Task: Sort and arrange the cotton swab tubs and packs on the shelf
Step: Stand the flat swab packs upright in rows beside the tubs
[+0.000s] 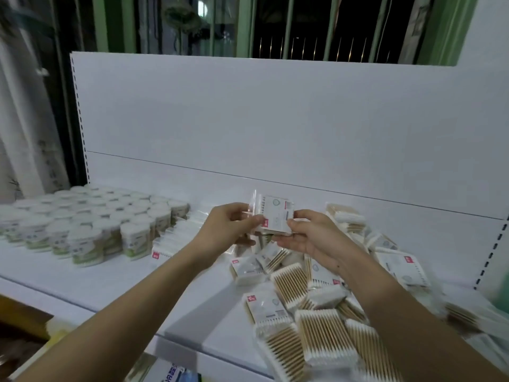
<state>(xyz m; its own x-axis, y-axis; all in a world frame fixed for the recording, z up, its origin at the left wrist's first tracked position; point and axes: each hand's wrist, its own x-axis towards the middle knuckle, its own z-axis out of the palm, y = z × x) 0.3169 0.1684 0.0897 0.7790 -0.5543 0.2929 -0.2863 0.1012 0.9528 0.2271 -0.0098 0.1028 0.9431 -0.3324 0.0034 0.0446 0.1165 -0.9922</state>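
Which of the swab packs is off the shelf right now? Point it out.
The pack held up between the left hand and right hand, label facing the camera. All the other packs lie on the shelf.

1. Two hands, the left hand (231,226) and the right hand (311,235), share one small stack of packs (275,216).
2. Left of that stack, several dozen tubs (91,224) stand in rows; exact number unclear.
3. Below and right, a loose heap of packs (316,312), well over a dozen, uncountable.

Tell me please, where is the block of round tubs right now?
The round tubs stand in rows at the shelf's left end, beside the flat packs.
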